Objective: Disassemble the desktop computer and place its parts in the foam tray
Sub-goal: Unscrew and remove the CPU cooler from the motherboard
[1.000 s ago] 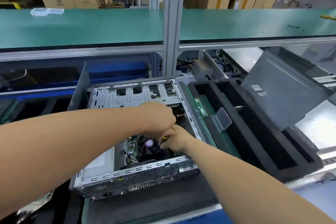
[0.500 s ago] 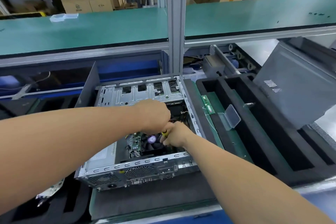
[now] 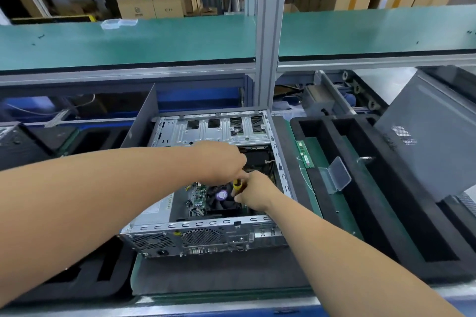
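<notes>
The open desktop computer case [image 3: 206,235] lies on its side in the middle of the bench, rear panel toward me. Inside it a black cooler fan [image 3: 219,201] with a purple centre label sits on the motherboard. My right hand [image 3: 253,192] grips a screwdriver with a yellow and black handle [image 3: 237,185] just right of the fan. My left hand [image 3: 222,162] reaches over the case and touches the top of that handle; its fingertips are hidden. The black foam tray [image 3: 386,213] lies right of the case, with a green memory stick [image 3: 304,153] by its left edge.
A clear plastic box [image 3: 337,175] stands open on the tray. The grey side panel [image 3: 427,141] leans at the tray's far right. Another black foam tray [image 3: 77,278] lies at the lower left. A green shelf [image 3: 128,41] and an aluminium post [image 3: 269,33] stand behind the case.
Both hands stay together over the cooler fan with the screwdriver. The view has shifted so that the case sits more to the right and farther up.
</notes>
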